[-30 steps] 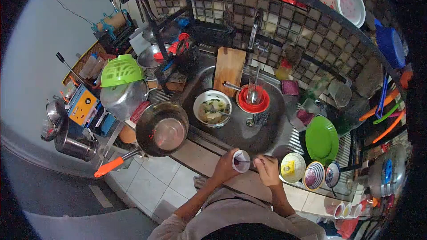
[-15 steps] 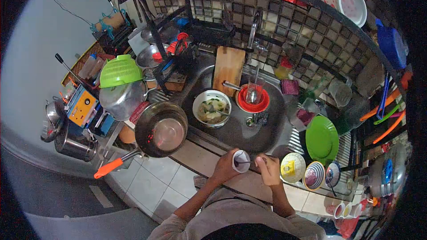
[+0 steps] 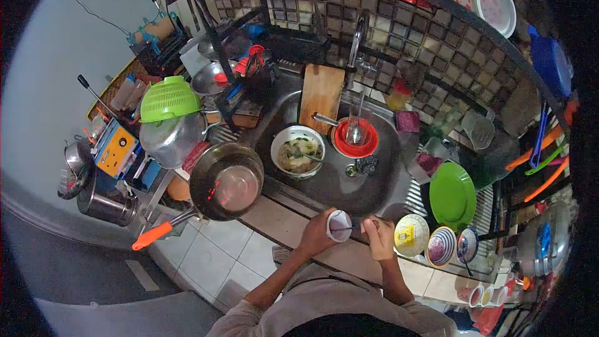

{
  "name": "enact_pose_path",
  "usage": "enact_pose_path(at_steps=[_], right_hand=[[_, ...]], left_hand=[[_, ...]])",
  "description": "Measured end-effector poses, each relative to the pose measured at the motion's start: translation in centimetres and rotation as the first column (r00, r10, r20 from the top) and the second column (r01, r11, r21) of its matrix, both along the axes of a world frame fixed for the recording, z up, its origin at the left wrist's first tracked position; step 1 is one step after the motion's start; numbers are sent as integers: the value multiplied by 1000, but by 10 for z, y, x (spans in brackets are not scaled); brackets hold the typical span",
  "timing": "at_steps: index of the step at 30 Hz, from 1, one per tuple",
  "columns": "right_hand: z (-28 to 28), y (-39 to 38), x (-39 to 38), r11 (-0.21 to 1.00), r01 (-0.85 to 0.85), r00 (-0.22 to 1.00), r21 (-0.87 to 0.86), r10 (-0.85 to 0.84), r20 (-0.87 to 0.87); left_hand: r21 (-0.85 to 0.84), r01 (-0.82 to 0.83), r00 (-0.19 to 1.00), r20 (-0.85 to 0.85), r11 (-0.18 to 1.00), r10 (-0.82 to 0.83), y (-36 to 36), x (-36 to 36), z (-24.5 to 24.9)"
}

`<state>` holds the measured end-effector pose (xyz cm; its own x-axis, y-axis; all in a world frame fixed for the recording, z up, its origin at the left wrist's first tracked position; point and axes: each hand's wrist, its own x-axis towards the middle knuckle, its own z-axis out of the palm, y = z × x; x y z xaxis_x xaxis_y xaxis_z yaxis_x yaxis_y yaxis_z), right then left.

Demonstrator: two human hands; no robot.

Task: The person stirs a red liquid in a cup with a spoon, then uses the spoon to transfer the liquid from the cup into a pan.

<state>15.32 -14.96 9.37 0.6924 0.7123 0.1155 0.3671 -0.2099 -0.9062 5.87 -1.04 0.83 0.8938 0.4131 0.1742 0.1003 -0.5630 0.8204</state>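
I see the sink beyond the hands, with a steel pan on its left. At the near counter edge the left hand wraps round a small white cup, its mouth tipped right. The right hand pinches a thin spoon that reaches into the cup.

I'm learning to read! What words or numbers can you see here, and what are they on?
No text can be read here.
Orange and blue box with a round dial: marks too blurred to read.
Yellow packet in the pale round bowl: print too small to read.
Small white cup in the left hand, thin dark utensil in the right hand: no writing shows.
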Motion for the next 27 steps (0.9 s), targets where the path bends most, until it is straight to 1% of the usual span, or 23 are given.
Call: enact_pose_path(at_steps=[1, 3, 4, 6, 7, 9, 10, 12, 13, 15, 19, 21, 22, 24, 25, 27], right_hand=[[1, 1, 0, 1000, 0, 1000, -1, 0, 0], [2, 5, -1, 1000, 8, 991, 24, -11, 135], [0, 4, -1, 1000, 6, 991, 24, -10, 135], [-5, 1, 0, 1000, -5, 1000, 27, 4, 20], [-4, 2, 0, 1000, -6, 1000, 27, 5, 19], [-3, 4, 0, 1000, 8, 996, 21, -10, 94], [-1, 3, 1, 1000, 8, 996, 22, -10, 94], [2, 2, 2, 999, -33, 999, 12, 32, 43], [2, 3, 1, 999, -33, 999, 12, 33, 43], [0, 4, -1, 999, 25, 996, 40, -28, 88], [-3, 2, 1, 1000, -26, 998, -11, 26, 61], [-6, 2, 0, 998, 20, 999, 58, -22, 28], [-5, 2, 0, 998, 21, 999, 58, -23, 28], [-4, 3, 2, 1000, -21, 987, -20, 24, 160], [-4, 3, 2, 1000, -23, 987, -19, 25, 160], [-4, 2, 1, 999, 0, 1000, 33, 0, 24]], left_hand=[[-1, 0, 1000, 0, 1000, 0, 0, 0, 1], [-73, 2, 1000, -14, 997, -3, 0, 1, 3], [-73, 1, 1000, -13, 997, -2, 0, 1, 2], [-33, -4, 1000, -11, 999, 4, 0, 1, 0], [-34, -5, 1000, -12, 999, 4, 0, 1, -3], [-76, -18, 1000, 24, 997, 19, -1, 1, -9], [-75, -17, 1000, 24, 997, 19, -1, 1, -8], [-10, -3, 997, 77, 1000, 3, 0, 1, -5], [-9, -3, 997, 77, 1000, 4, 0, 1, -4], [-26, 2, 1000, -11, 1000, -2, 0, 1, -5], [-17, 6, 1000, 28, 1000, -5, 0, 1, -6], [-73, 9, 1000, 0, 997, -9, -1, 1, -6], [-73, 10, 1000, 0, 997, -10, -1, 1, -7], [-39, 9, 1000, 16, 999, -8, 0, 2, -8], [-38, 7, 1000, 16, 999, -6, 0, 2, -5], [17, 7, 1000, 19, 1000, -7, 0, 1, 1]])
